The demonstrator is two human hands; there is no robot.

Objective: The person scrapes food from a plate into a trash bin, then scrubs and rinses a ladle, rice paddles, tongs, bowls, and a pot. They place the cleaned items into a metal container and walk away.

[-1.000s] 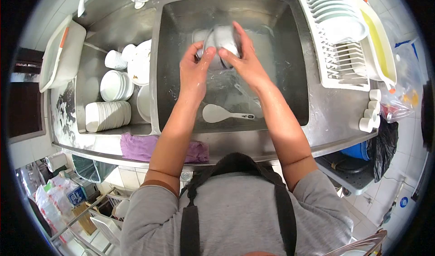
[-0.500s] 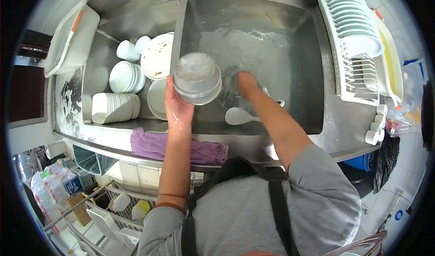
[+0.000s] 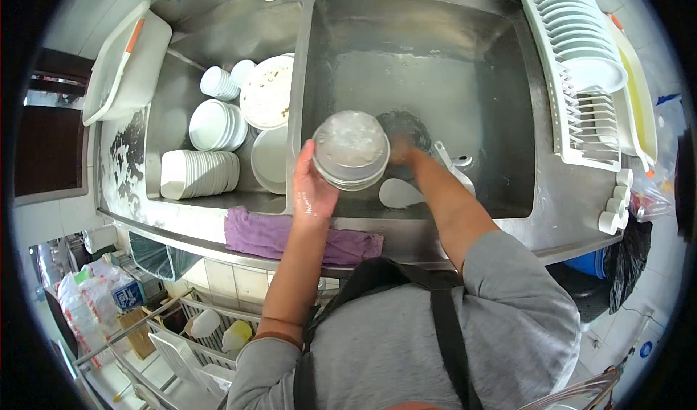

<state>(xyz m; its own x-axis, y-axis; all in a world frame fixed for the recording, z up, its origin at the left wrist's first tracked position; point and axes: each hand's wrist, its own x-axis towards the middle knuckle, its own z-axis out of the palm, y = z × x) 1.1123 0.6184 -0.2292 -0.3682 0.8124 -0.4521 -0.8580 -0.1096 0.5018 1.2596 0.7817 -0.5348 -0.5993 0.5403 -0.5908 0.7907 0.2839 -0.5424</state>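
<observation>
My left hand (image 3: 314,186) is wrapped round the side of a stack of clear round containers (image 3: 352,149), held above the front left part of the right sink basin (image 3: 421,29). Close to the right of the stack, my right hand (image 3: 404,153) is blurred at the water's surface, beside a dark round shape in the water; its fingers cannot be made out. A white rice paddle (image 3: 399,193) lies in the water just in front of it. Another white utensil (image 3: 454,169) rests to the right of my right wrist.
The left basin holds white plates (image 3: 266,91), bowls (image 3: 212,125), a row of square dishes (image 3: 200,175) and small cups (image 3: 216,82). A purple cloth (image 3: 301,237) lies on the front edge. A dish rack (image 3: 563,112) stands right, near white cups (image 3: 615,207).
The stack of containers, in my left hand, is further right in view and closer to my right hand. The second white utensil now shows more. The whole view has shifted slightly.
</observation>
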